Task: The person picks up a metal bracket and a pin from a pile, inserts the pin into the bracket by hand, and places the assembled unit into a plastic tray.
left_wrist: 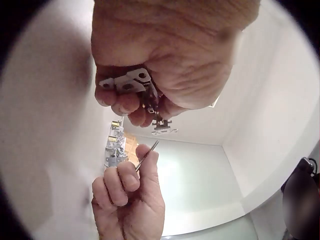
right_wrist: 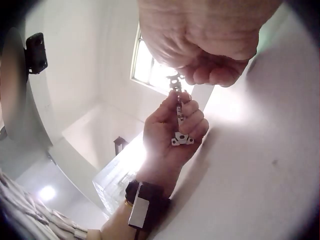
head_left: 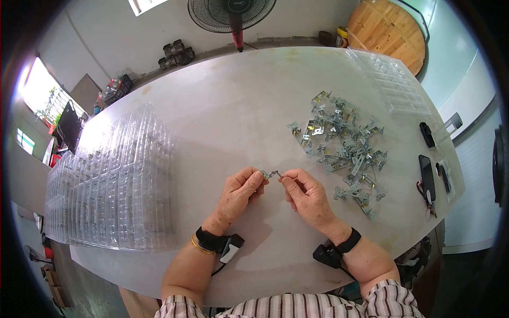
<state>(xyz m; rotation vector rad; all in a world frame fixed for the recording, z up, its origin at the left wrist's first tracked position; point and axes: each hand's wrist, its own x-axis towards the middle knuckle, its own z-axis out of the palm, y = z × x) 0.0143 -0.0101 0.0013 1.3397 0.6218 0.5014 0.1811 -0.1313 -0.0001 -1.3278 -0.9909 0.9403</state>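
My left hand [head_left: 238, 193] grips a small metal fitting [left_wrist: 129, 86] with flat, holed tabs, looking like part of a hinge. One end of it pokes out past the thumb and fingers; the holed tabs show against the palm in the right wrist view. Facing it, my right hand [head_left: 306, 197] pinches a thin metal pin [left_wrist: 147, 156] between thumb and forefinger, its tip pointing toward the fitting. In the left wrist view a small gap separates the pin's tip from the fitting. Right of the hands lies a loose pile of similar metal fittings [head_left: 354, 151].
Tall stacks of clear plastic trays [head_left: 119, 185] stand on the table [head_left: 228, 106] at left. Another clear tray [head_left: 395, 87] lies at the far right. Along the right edge are a phone [head_left: 426, 175], scissors [head_left: 428, 208] and a black object [head_left: 427, 134].
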